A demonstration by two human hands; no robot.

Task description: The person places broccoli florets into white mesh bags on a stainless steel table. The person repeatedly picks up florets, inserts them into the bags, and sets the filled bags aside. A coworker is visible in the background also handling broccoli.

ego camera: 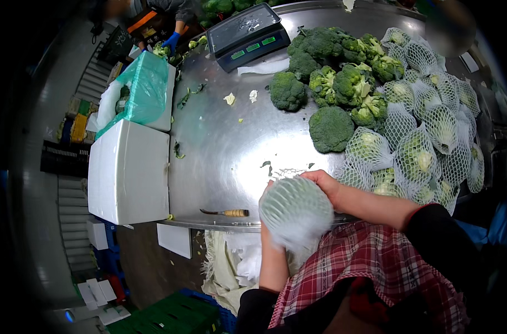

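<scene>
Between my two hands is a round green vegetable in a white foam net sleeve [296, 208], blurred by motion, over the front edge of the steel table. My left hand [271, 234] grips its left side, with the fingers mostly hidden behind it. At its upper right, my right hand [323, 185] holds it too. Bare broccoli heads [331, 129] are heaped beyond my right hand. To their right lies a pile of net-wrapped vegetables [416, 160]. A curved knife with a wooden handle [236, 213] lies left of my hands, near the table edge.
A digital scale [253, 46] stands at the back. White foam boxes [143, 171] line the left side, one with a green plastic liner [143, 89]. A co-worker's blue-gloved hand [172, 41] is at upper left. Leaf scraps [229, 99] dot the steel table [211, 137]. Sacking [220, 267] lies below.
</scene>
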